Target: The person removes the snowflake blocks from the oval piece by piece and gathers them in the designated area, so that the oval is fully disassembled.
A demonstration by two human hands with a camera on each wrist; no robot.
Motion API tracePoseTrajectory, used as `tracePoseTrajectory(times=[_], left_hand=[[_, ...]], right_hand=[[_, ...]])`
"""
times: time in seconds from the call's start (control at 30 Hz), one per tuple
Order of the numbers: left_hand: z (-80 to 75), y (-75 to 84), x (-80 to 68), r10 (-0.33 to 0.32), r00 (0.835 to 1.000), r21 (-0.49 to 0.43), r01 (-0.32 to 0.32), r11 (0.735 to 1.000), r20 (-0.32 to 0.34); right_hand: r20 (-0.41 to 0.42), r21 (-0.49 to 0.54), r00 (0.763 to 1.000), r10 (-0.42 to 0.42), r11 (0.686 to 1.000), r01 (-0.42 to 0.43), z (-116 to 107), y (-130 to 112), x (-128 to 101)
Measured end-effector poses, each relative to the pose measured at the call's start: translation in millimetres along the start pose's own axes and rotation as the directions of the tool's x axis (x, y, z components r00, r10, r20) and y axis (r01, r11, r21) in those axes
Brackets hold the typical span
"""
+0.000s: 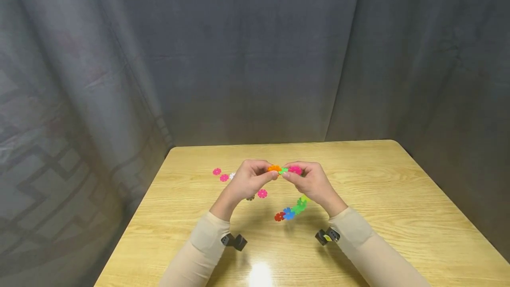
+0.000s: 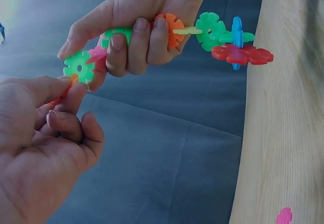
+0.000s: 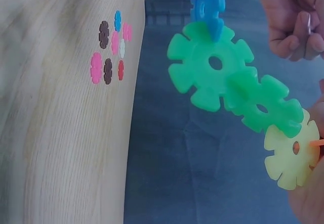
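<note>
My left hand point(image 1: 250, 181) pinches an orange notched flower disc point(image 1: 274, 168) between thumb and fingertips, up over the table. Right beside it, my right hand point(image 1: 315, 183) grips a chain of interlocked discs near one end. The end green disc point(image 2: 79, 68) sits at my right thumb tip and meets the orange disc's edge. A pink disc point(image 2: 98, 54) follows, partly hidden by fingers. Beyond my palm the chain hangs out through a yellow disc point(image 3: 292, 153), green discs point(image 3: 215, 64), a blue disc point(image 1: 288, 213) and a red disc point(image 1: 280, 216) at the far end.
Several loose discs lie on the wooden table point(image 1: 191, 198) to the left, among them a pink disc point(image 1: 262, 193), a white disc point(image 1: 232, 175) and a brown disc point(image 3: 108, 71). Grey curtains point(image 1: 255, 56) hang behind and beside the table.
</note>
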State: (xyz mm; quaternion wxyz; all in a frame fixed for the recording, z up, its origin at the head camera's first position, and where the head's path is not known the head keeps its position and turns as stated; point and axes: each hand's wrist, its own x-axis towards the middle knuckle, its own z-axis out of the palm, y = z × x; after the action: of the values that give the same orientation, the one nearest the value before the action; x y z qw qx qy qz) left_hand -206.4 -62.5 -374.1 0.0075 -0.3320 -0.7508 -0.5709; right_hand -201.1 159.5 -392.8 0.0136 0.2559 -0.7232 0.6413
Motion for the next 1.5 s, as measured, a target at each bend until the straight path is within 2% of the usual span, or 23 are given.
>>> tracePoseTrajectory(times=[0.27,0.43,0.53,0.67,0.87,0.93,1.0,1.1,1.17,1.33,1.5], left_hand=[[-3.3,3.0,-2.7,-0.044,0.999,-0.007,0.045,0.999,0.020],[-13.2,0.7,-4.4,-0.029,1.000,-0.007,0.029,1.000,0.002],[-20.9,-4.0,-5.2,-0.048,0.999,0.011,0.048,0.999,-0.013],[-26.9,-17.6,-9.1,-0.145,0.989,0.112,0.145,0.983,-0.012],[-32.4,-36.0,-15.9,-0.242,0.970,0.292,0.231,0.928,0.002],[-36.5,-40.2,-16.9,-0.276,0.961,0.329,0.255,0.909,0.018],[-40.9,-47.4,-18.3,-0.320,0.947,0.395,0.280,0.875,0.037],[-45.9,-61.9,-23.1,-0.387,0.919,0.471,0.311,0.826,0.072],[-48.1,-73.3,-27.1,-0.418,0.903,0.499,0.319,0.806,0.097],[-51.2,-94.1,-35.8,-0.476,0.867,0.493,0.353,0.795,0.148],[-51.7,-97.9,-39.8,-0.532,0.833,0.523,0.388,0.759,0.152]], right_hand=[[0.004,-0.009,1.000,-0.009,1.000,0.009,-1,2,1],[-0.022,-0.020,1.000,-0.020,1.000,0.019,-7,1,1],[-0.038,-0.025,0.999,-0.024,0.999,0.023,-10,0,1],[-0.027,0.000,0.999,-0.038,0.999,0.038,-11,-2,1],[-0.034,0.064,0.999,-0.024,0.998,0.027,-14,3,1],[-0.036,0.066,0.999,-0.030,0.997,0.032,-15,3,1],[-0.036,0.067,0.999,-0.036,0.997,0.039,-16,3,1],[-0.033,0.064,0.999,-0.035,0.997,0.038,-16,2,0],[-0.034,0.071,0.999,-0.029,0.997,0.031,-16,2,0],[-0.027,0.086,0.999,-0.039,0.995,0.042,-15,2,0],[-0.003,0.110,0.998,-0.061,0.992,0.061,-15,2,1]])
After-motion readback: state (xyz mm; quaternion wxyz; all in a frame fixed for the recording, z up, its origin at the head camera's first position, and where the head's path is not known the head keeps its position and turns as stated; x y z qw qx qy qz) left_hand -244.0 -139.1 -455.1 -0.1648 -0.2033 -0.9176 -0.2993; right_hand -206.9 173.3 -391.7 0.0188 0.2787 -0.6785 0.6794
